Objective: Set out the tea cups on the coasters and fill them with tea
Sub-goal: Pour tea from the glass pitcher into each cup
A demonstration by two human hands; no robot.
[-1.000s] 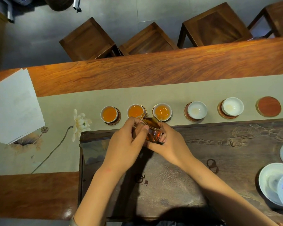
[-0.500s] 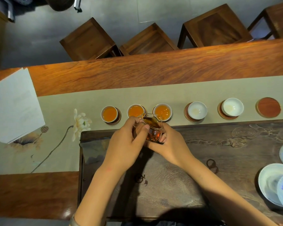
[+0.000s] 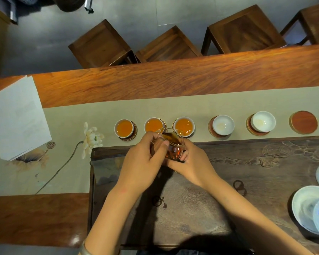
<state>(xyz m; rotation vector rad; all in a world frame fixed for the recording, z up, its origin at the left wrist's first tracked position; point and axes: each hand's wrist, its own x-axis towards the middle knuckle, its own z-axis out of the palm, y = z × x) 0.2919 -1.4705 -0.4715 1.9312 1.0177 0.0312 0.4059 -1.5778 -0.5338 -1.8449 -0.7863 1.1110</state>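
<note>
**Head view: pitcher held between the third and fourth cups, pouring half done**

Head camera shows me both hands wrapped around the glass pitcher, which is tilted and holds dark tea. My left hand curls round its left side with the thumb on the glass; my right hand cups it from below and the right. The pitcher hangs over the far edge of the tea tray, its spout just in front of the second cup and third cup.

I judge the filling step about halfway. The first cup, the second and the third hold amber tea; the fourth cup and fifth cup sit on their coasters unfilled, and the last coaster on the runner is bare. Whether tea is running from the spout right now I cannot tell.

Next I would carry the pitcher right, over the fourth cup, keeping it level on the way so nothing drips on the runner. A sixth cup must also be set out.

Against half a second ago, hands, pitcher and cups look unchanged; only the view has shifted slightly.
</note>
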